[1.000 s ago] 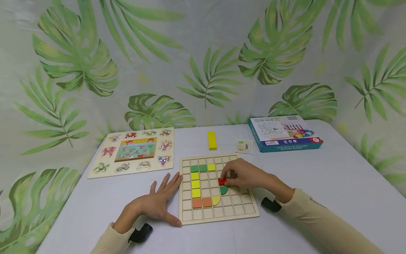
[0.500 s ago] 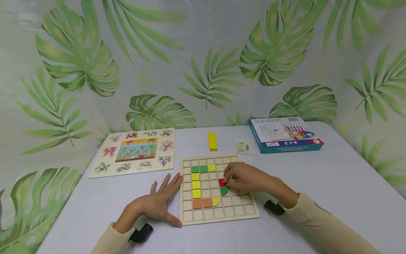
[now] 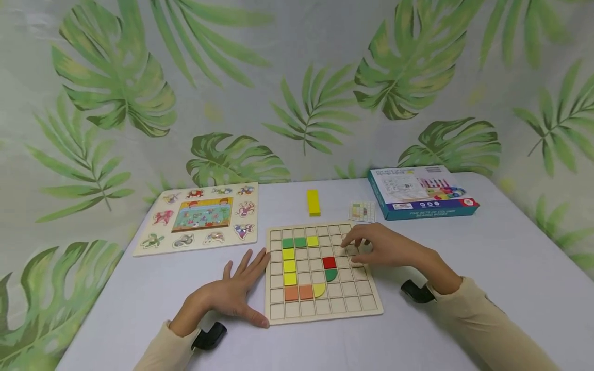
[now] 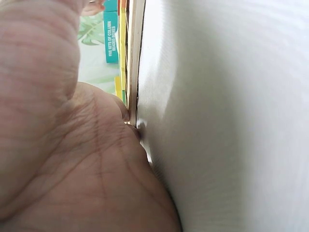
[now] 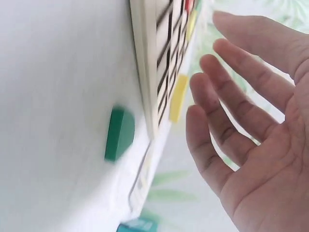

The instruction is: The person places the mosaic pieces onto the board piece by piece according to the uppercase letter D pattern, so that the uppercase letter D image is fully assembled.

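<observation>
A wooden grid board (image 3: pixel 325 309) lies in the middle of the table, and my left hand (image 3: pixel 234 293) lies flat against its left edge. In it sit green (image 3: pixel 294 242), yellow (image 3: pixel 290 266) and orange tiles (image 3: pixel 298 292), a yellow quarter-round (image 3: pixel 319 290), a green half-round (image 3: pixel 330 274) and a red square tile (image 3: pixel 329 262). My right hand (image 3: pixel 371 247) hovers over the board's upper right with relaxed fingers, holding nothing. In the right wrist view that hand (image 5: pixel 241 121) is spread beside the board's edge (image 5: pixel 145 58), and a loose green piece (image 5: pixel 119 134) lies on the table there.
An animal peg puzzle (image 3: pixel 199 216) lies at back left. A yellow block (image 3: pixel 313 202) and a small pattern card (image 3: pixel 362 211) lie behind the board. A teal box (image 3: pixel 422 191) stands at back right. A leaf-print curtain closes off the back.
My right hand has let go of the red tile, which now sits in a grid cell, and has moved up and to the right. The left hand has stayed put.
</observation>
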Available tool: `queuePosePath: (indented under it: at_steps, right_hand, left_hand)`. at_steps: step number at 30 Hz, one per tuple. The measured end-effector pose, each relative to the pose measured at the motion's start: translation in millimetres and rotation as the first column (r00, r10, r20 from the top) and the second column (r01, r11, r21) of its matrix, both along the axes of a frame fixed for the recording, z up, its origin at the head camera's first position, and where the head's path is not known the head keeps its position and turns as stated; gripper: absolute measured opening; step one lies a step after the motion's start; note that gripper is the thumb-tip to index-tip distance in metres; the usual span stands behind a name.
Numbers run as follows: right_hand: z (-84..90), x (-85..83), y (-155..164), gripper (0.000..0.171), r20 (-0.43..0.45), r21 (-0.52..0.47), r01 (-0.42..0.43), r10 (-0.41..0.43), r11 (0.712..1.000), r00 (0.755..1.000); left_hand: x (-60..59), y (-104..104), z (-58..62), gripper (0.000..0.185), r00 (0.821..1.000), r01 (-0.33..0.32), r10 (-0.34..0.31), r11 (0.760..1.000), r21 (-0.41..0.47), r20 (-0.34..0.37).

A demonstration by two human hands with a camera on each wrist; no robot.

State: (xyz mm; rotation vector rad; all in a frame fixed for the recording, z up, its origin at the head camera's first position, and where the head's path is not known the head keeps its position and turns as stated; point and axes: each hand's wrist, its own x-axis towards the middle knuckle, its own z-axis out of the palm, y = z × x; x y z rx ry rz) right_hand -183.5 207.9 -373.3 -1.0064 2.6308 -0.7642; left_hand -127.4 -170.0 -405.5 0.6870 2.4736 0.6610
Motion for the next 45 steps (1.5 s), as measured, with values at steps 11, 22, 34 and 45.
queuePosePath:
  at_steps: [11, 22, 34, 45]
  right_hand:
    - [3.3, -11.6, 33.1, 0.034, 0.083, 0.071, 0.108, -0.113, 0.992, 0.990]
    - [2.2, -19.0, 42.7, 0.031, 0.147, 0.131, 0.100, -0.119, 0.986, 0.982]
    - [-2.1, -17.9, 38.4, 0.024, 0.144, 0.128, 0.106, -0.124, 0.986, 0.982]
    - [0.9, -19.0, 41.7, 0.014, 0.084, 0.129, 0.091, -0.103, 0.987, 0.991]
  left_hand:
    - [-1.7, 1.1, 0.0, 0.139, 1.000, -0.011, 0.011, 1.000, -0.009, 0.000]
    - [-4.2, 0.4, -0.1, 0.137, 1.000, -0.002, 0.002, 1.000, -0.007, -0.009]
    - [0.6, -0.7, 2.8, 0.138, 1.000, -0.008, 0.008, 1.000, 0.015, 0.000]
    - [1.0, -0.1, 2.1, 0.137, 1.000, -0.006, 0.006, 1.000, 0.021, 0.001]
